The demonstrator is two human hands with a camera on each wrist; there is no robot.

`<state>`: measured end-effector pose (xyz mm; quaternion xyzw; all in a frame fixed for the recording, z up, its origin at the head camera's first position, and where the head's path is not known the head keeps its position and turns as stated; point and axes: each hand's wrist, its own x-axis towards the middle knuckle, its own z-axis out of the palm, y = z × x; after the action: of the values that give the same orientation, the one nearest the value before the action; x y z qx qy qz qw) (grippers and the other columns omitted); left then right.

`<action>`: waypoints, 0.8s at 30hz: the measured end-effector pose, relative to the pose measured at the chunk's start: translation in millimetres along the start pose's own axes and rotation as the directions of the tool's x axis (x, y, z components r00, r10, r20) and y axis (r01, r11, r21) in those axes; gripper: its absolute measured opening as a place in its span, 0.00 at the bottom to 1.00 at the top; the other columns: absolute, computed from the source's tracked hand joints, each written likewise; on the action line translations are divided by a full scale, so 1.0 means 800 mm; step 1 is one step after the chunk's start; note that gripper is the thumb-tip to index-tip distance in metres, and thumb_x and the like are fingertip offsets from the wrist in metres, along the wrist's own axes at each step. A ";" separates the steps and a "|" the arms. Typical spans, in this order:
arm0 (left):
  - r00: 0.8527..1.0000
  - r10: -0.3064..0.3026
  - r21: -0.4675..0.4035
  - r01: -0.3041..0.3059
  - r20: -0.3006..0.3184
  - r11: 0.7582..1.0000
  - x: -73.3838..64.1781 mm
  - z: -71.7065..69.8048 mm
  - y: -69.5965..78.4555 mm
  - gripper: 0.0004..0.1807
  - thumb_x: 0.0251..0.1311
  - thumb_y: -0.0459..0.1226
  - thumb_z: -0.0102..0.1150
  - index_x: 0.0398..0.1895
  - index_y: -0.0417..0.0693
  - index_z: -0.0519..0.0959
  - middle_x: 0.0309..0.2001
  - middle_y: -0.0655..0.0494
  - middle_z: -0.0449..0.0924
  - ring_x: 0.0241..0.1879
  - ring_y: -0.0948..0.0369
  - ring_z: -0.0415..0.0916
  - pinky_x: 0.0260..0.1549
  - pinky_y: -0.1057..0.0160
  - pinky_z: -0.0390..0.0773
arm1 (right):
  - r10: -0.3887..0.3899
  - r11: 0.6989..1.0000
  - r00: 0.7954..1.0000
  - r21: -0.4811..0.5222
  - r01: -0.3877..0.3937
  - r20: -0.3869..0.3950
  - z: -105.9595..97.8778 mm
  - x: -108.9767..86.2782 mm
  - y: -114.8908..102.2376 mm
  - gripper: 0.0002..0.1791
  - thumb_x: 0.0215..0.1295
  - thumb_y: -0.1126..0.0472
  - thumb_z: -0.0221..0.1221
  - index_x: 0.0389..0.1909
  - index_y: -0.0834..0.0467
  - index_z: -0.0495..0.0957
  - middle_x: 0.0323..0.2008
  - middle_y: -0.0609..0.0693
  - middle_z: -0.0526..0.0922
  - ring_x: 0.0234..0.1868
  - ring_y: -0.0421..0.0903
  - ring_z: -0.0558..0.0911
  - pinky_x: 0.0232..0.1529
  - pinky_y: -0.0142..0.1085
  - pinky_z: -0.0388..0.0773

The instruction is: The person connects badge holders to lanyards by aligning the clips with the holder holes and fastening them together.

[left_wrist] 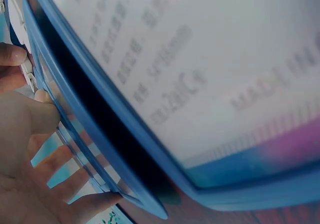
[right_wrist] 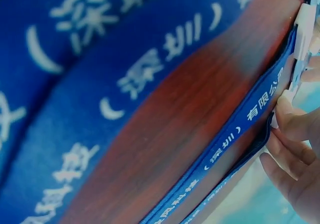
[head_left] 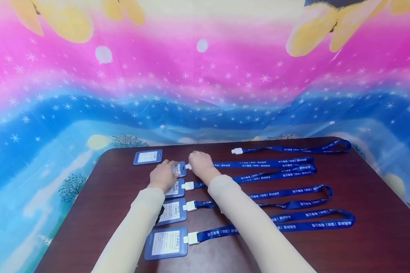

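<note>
My left hand (head_left: 162,176) grips a blue badge holder (head_left: 182,169) with a white card in it, thumb on one face and fingers behind, as the left wrist view shows. Close to its slotted end, my right hand (head_left: 201,165) pinches the white clip (right_wrist: 275,120) of a blue lanyard (head_left: 259,164) between thumb and fingers. Clip and slot are very near each other; whether they are hooked together I cannot tell. The lanyard's printed strap trails rightward on the table. Beneath my forearms lie several badge holders (head_left: 167,242) joined to lanyards (head_left: 314,224).
At the table's back left lies a separate badge holder (head_left: 148,157). A separate lanyard (head_left: 294,149) with a white clip (head_left: 237,151) lies along the back right edge. The dark brown table (head_left: 99,212) meets a colourful cloth backdrop (head_left: 191,94) behind.
</note>
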<state>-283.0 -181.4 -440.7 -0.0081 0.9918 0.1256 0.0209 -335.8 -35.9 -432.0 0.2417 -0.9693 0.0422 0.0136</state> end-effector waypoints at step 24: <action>1.000 0.006 -0.048 -0.006 0.003 0.999 -0.001 -0.003 -0.009 0.27 0.65 0.45 0.63 0.67 0.53 0.74 0.64 0.45 0.71 0.62 0.45 0.69 0.54 0.36 0.71 | -0.125 0.989 0.988 -0.071 0.131 0.089 0.000 0.001 0.001 0.21 0.63 0.57 0.67 0.56 0.59 0.80 0.50 0.53 0.80 0.51 0.48 0.80 0.51 0.39 0.80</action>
<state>-282.1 -189.2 -439.9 -0.0054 0.9885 0.1496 0.0220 -336.8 -35.6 -431.9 0.3042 -0.9525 -0.0064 -0.0152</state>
